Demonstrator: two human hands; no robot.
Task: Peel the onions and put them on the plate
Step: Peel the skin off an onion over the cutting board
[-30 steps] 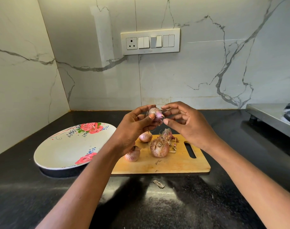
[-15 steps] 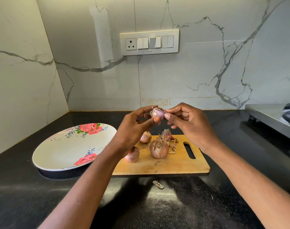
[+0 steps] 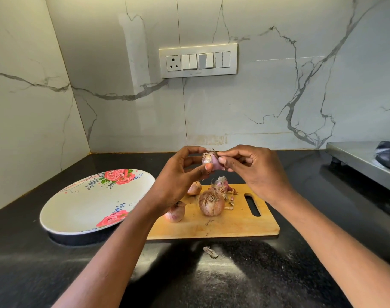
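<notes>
Purple-pink and half bared, the small onion (image 3: 210, 160) sat in the air above the wooden chopping board (image 3: 214, 221), pinched from both sides. We saw the left hand (image 3: 178, 181) grasping it between thumb and curled forefinger, while the right hand (image 3: 254, 170) nipped its skin at the top with thumb and fingers (image 3: 221, 160). Three unpeeled onions (image 3: 211, 203) and loose peel (image 3: 223, 184) lay on the board below. The flowered plate (image 3: 78, 210) stood just left of the board on the black worktop (image 3: 34, 274).
</notes>
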